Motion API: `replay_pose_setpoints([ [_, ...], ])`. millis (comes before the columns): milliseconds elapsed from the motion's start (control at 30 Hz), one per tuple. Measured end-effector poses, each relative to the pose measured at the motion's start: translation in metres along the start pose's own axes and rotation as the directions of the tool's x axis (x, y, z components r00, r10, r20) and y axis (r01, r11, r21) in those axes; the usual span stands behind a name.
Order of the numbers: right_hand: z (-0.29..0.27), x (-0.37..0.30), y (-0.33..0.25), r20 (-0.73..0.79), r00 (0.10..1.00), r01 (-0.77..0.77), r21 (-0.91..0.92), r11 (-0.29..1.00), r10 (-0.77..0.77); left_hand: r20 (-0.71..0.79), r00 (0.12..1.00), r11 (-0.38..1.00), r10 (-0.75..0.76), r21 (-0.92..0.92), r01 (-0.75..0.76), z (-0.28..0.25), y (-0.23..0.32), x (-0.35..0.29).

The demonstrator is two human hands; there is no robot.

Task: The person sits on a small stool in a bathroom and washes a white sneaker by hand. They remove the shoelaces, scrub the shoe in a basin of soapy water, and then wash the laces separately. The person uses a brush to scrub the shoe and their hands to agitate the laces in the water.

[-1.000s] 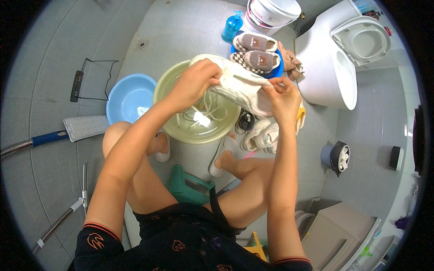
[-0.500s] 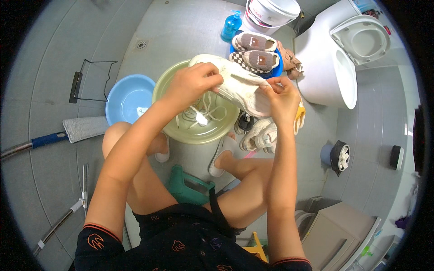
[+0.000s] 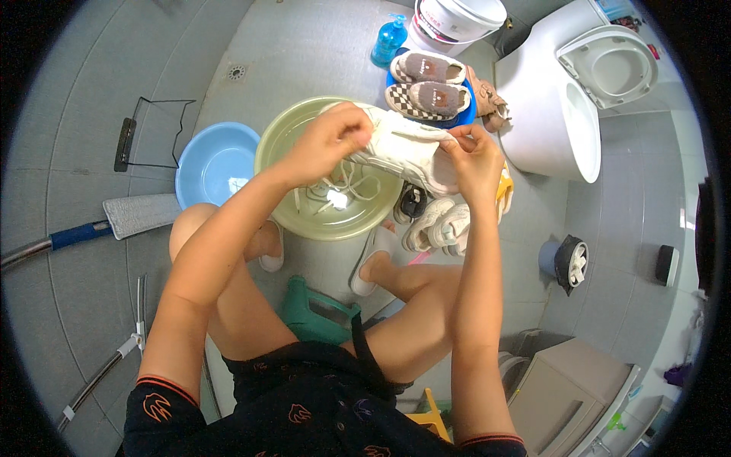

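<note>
Held over a pale green basin (image 3: 266, 145) is a white sneaker (image 3: 396, 141) without laces in its upper. My right hand (image 3: 476, 156) pinches the sneaker's heel collar between thumb and fingers. At the toe end my left hand (image 3: 335, 141) is closed on the shoe, covering part of it. Pale shoelaces (image 3: 346, 183) lie in the water of the basin.
A light blue basin (image 3: 217, 164) stands at the left, near a mop (image 3: 141, 213). Checkered shoes (image 3: 430, 99) rest on a blue tub beside a blue pump bottle (image 3: 389, 42). More white sneakers (image 3: 438, 227) sit right of the green basin. A toilet (image 3: 544, 99) is at the far right.
The sneaker's toe has dipped and tilted slightly toward me. My left hand has shifted a little on the toe end; my right hand keeps its hold on the heel.
</note>
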State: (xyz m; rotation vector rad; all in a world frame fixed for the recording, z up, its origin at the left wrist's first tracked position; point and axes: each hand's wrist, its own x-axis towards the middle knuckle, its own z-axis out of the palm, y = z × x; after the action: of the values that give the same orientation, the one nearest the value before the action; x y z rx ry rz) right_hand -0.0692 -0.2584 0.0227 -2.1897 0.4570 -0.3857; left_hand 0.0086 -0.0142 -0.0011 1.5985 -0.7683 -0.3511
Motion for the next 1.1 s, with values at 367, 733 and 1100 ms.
replay_pose_setpoints([
  [367,0.003,-0.009,-0.014,-0.067,0.987,0.125,-0.220,0.967,-0.143,0.099,0.927,0.640,0.362,0.697,-0.324,0.008,0.023,-0.011],
  [733,0.005,-0.009,-0.016,-0.039,0.993,0.098,-0.215,0.972,-0.109,-0.008,0.975,0.653,0.223,0.744,-0.143,0.016,0.005,-0.015],
  [1100,0.018,-0.001,-0.002,-0.029,0.994,0.095,-0.255,0.962,-0.106,-0.046,0.992,0.598,-0.113,0.795,0.105,0.003,0.012,-0.008],
])
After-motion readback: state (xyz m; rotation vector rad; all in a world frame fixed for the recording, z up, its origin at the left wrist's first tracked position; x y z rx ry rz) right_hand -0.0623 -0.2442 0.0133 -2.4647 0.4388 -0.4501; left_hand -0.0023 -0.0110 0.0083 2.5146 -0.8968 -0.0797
